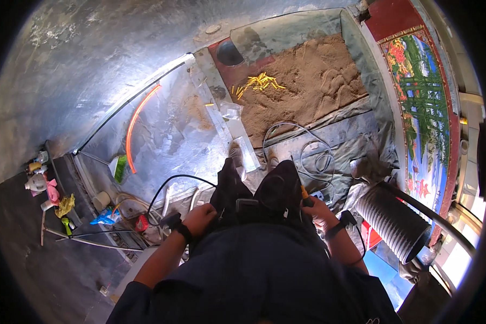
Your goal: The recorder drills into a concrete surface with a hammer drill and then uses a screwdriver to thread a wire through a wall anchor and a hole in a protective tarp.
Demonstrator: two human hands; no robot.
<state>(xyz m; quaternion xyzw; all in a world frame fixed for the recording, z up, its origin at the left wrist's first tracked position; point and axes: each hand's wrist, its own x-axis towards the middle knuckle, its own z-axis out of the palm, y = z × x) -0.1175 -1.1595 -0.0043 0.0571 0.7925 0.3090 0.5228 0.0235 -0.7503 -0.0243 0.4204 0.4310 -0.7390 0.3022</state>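
My right hand (319, 213) is closed around a screwdriver (304, 193) with an orange and black handle, beside my right thigh. Its thin shaft points up and away from me. My left hand (201, 217) lies against my left thigh with its fingers curled; whatever they hold, if anything, is hidden. Both wrists wear black bands with small dark devices. Beyond my feet, a heap of short yellow sticks (261, 81) lies on brown sand (313, 75). A loop of thin grey cable (329, 148) lies on the floor to the right of my feet.
An orange tube (130, 129) curves across the grey floor at left. A ribbed flexible duct (391, 221) stands close by my right arm, near a painted panel (424, 113). Pipes, a blue plastic bag (107, 216) and a beige cup (101, 201) lie at left.
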